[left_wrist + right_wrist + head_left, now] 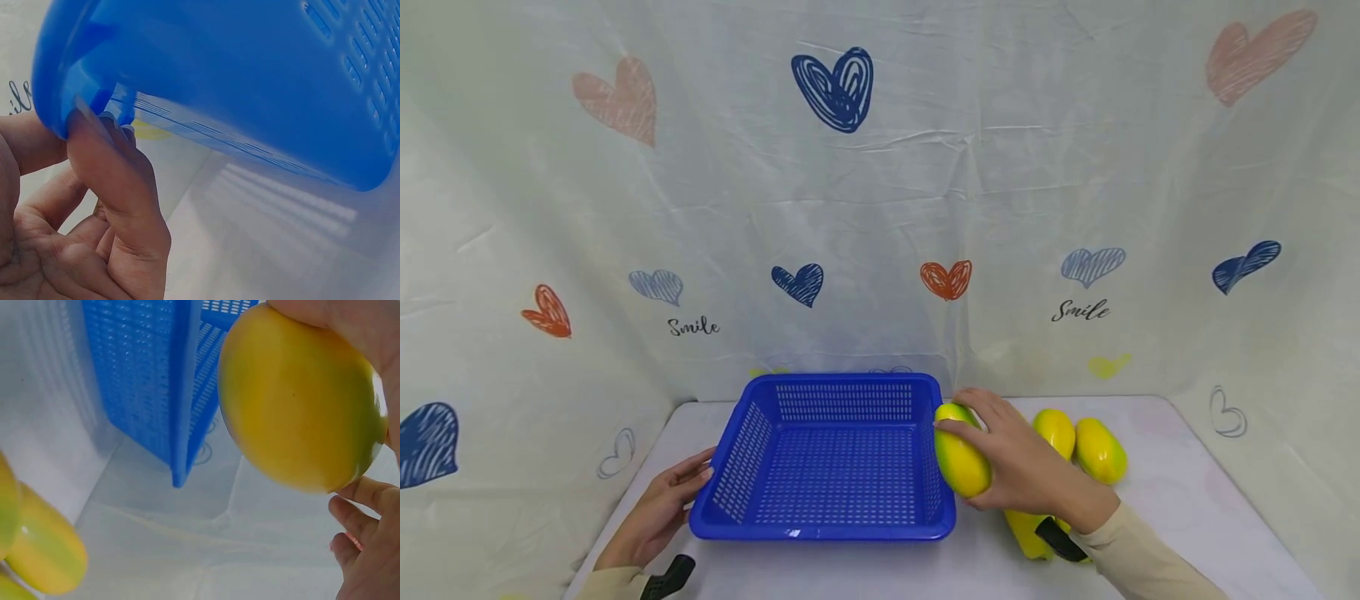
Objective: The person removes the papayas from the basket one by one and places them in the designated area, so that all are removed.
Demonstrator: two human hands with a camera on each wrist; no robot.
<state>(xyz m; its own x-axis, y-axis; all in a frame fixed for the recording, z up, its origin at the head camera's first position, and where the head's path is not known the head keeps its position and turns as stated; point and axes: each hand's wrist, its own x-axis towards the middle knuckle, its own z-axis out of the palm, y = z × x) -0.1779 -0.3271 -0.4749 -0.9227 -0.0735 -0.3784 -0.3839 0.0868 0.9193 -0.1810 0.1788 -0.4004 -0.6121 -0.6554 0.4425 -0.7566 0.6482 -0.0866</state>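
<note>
A yellow-green mango [961, 454] is in my right hand [1018, 458], gripped between thumb and fingers beside the right rim of the blue plastic basket [822, 533]. The right wrist view shows this mango [300, 400] large, with the basket's side [134, 369] behind it. My left hand [662, 508] holds the basket's left rim. Up close in the left wrist view, the thumb and fingers of the left hand [112, 181] pinch the rim [53, 75]. Nothing lies inside the basket.
Right of the basket, more mangoes [1101, 451] lie on the white table [1180, 500], some partly hidden by my right hand and forearm. Behind the table hangs a pale curtain [880, 208] printed with hearts.
</note>
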